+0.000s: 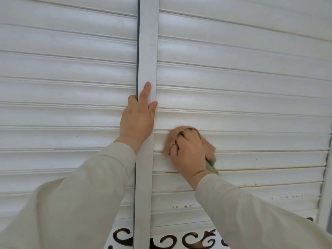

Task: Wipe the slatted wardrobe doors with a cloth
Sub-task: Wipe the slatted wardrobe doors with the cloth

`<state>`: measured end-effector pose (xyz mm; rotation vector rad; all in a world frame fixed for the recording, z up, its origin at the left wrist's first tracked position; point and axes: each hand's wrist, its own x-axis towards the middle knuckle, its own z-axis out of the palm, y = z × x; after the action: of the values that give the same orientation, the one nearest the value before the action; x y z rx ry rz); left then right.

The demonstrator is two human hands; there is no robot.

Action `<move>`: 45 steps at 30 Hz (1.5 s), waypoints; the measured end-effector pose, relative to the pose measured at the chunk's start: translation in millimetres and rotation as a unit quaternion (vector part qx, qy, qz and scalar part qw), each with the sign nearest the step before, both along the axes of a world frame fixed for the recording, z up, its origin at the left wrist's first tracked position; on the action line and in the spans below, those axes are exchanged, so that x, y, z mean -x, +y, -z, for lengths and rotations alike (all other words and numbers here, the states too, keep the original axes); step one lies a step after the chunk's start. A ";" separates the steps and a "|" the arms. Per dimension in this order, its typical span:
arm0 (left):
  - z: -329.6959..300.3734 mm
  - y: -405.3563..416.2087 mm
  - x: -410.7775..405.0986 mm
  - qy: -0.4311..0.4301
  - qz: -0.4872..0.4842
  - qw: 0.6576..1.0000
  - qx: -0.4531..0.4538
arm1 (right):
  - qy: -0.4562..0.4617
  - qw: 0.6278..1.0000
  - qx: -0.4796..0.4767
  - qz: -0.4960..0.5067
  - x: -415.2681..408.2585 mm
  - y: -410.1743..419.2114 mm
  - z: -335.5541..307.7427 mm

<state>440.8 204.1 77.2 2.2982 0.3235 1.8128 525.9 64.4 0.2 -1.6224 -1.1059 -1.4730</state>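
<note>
Sleeves point(75, 200) up, we hook our left hand point(137, 119) round the door edge point(146, 51) to steady it while our right hand point(187, 151) bunches the cloth point(209, 147) against a slat point(251, 143) beside that edge.

You see a white panel point(161, 238) with dark scroll cut-outs point(190, 240) along the bottom edge, and a grey strip point(330, 229) at far right.

1 head view only; faces the slatted wardrobe doors point(233, 72) squarely, tilted slightly upward; very near, doors filling the frame.
</note>
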 end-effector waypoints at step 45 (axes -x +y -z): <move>6.5 -31.1 -14.7 -0.036 -0.232 0.972 0.003 | 0.258 0.946 0.032 0.192 -121.2 -120.3 1.6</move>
<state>455.5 173.0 70.7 2.2790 0.9179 2.0833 647.1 -55.9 -1.4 -2.1965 -0.5662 -1.1288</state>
